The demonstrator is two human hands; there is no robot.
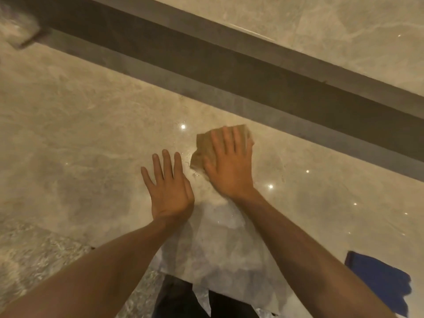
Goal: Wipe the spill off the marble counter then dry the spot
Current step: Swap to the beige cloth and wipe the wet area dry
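My right hand (229, 166) lies flat, fingers spread, pressing a folded brown cloth (202, 148) onto the beige marble counter (91, 134). The cloth sticks out beyond my fingertips and to the left of my thumb. A few small wet drops (195, 173) glisten on the marble between my two hands. My left hand (168, 189) rests palm down on the bare counter just left of the cloth, fingers apart, holding nothing.
A dark grey ledge (229, 72) runs diagonally behind the counter, with more marble above it. A blue cloth (378, 278) lies at the counter's near right edge. A thin white sheet (218, 249) lies between my forearms and hangs over the near edge.
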